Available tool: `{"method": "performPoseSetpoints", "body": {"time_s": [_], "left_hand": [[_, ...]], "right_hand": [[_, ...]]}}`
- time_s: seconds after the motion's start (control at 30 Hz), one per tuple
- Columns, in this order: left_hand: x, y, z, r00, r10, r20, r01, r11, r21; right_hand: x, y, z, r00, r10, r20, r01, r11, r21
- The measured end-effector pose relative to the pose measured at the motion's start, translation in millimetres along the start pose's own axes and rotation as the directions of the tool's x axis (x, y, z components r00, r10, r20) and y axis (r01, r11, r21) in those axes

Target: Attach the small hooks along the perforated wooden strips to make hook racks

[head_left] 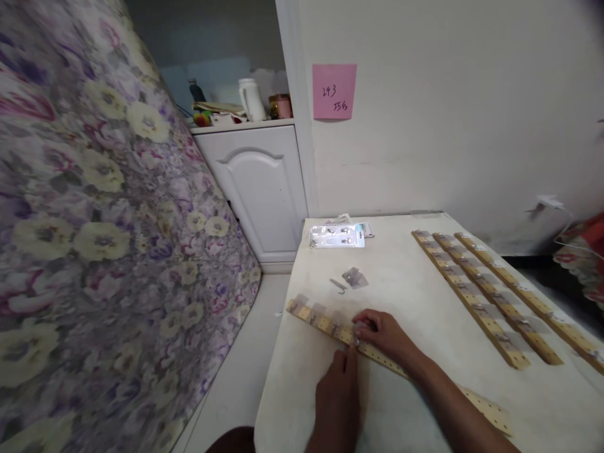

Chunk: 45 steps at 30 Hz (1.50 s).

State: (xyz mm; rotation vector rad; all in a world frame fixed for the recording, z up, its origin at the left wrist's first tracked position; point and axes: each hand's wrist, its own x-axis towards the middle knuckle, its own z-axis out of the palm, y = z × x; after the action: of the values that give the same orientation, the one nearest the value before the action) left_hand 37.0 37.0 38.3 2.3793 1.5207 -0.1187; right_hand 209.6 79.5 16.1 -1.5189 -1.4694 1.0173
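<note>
A long pale-yellow perforated strip (387,362) lies slantwise on the table, partly under my right forearm. Small metal hooks with clear plastic squares (317,311) are fixed along its left part. My right hand (383,333) pinches a small clear plastic piece with a shiny metal bit at the strip's upper edge. From below, my left hand (337,387) is closed, thumb and forefinger pressed at the strip's lower edge by the same spot. Beyond the strip lie a loose hook (338,285) and a small pile of clear plastic pieces with metal parts (353,277).
Several finished-looking strips with hooks (472,298) lie side by side on the table's right. Clear packaging (336,235) sits at the back of the white table (292,390). A floral curtain (104,239) hangs left; a white cabinet (264,189) and wall (425,126) stand behind.
</note>
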Motion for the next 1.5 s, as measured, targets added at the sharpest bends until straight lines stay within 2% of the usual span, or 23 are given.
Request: {"method": "performPoseSetpoints", "body": {"time_s": [0.17,0.3,0.43,0.7,0.87,0.97,1.07,1.27,1.5], "left_hand": [[-0.3,0.0,0.1,1.0,0.0,-0.023,-0.001,1.0,-0.023],[-1.5,1.1,-5.2,1.0,0.005,-0.027,-0.007,0.997,-0.074],[-1.3,2.6,-12.2,1.0,-0.002,-0.001,0.002,0.994,-0.11],[0.2,5.3,-20.3,0.999,-0.024,0.046,0.027,0.997,-0.072],[-4.6,9.7,-23.1,0.998,-0.059,-0.014,0.058,0.997,-0.056],[-6.6,10.6,-24.3,0.997,-0.073,-0.036,0.07,0.995,-0.077],[-6.3,8.4,-21.8,0.997,-0.059,-0.059,0.052,0.993,-0.109],[-4.6,4.7,-14.7,0.995,-0.027,-0.092,0.012,0.988,-0.154],[-6.6,6.2,-18.0,0.996,-0.032,-0.082,0.019,0.987,-0.159]], "right_hand": [[7.0,3.3,-0.3,0.996,0.069,0.048,-0.075,0.986,0.149],[9.8,0.5,-1.7,0.993,0.105,0.054,-0.113,0.981,0.16],[9.4,0.6,-1.0,0.994,0.097,0.044,-0.102,0.985,0.141],[9.4,8.0,2.5,0.997,0.062,0.036,-0.066,0.985,0.159],[6.7,-3.1,-3.5,0.997,0.053,0.05,-0.061,0.984,0.17],[-2.4,-9.0,-10.2,0.999,0.039,-0.008,-0.038,0.995,0.096],[-21.2,-9.0,-16.2,0.997,0.011,-0.073,-0.015,0.999,-0.051],[-60.5,-8.4,-18.9,0.995,0.007,-0.105,-0.038,0.953,-0.3],[-67.7,-15.8,-14.6,0.987,0.025,-0.158,-0.093,0.893,-0.441]]}}
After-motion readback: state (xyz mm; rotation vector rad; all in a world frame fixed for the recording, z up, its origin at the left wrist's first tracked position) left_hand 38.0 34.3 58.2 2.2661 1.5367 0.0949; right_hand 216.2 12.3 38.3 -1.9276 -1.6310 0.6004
